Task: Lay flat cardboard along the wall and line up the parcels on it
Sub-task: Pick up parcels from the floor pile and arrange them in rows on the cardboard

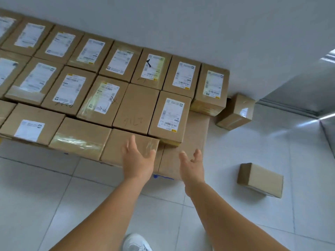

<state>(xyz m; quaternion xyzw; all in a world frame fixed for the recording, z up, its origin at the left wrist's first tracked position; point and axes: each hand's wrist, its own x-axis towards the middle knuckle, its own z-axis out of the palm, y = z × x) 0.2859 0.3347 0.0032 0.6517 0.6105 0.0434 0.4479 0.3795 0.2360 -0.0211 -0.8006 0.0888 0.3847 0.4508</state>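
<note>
Both bare forearms extend forward from the lower edge of the view, converging slightly toward the wrists. The left hand [138, 157] is open, palm turned inward and partly upward, fingers straight and loosely spread, thumb set apart on the right side. The right hand [192, 163] is open, palm facing inward toward the left hand, fingers relaxed with a slight curl at the tips. Neither hand holds anything. The hands are level with each other and near, with a gap between them. Both wrists are straight, in line with the forearms.
</note>
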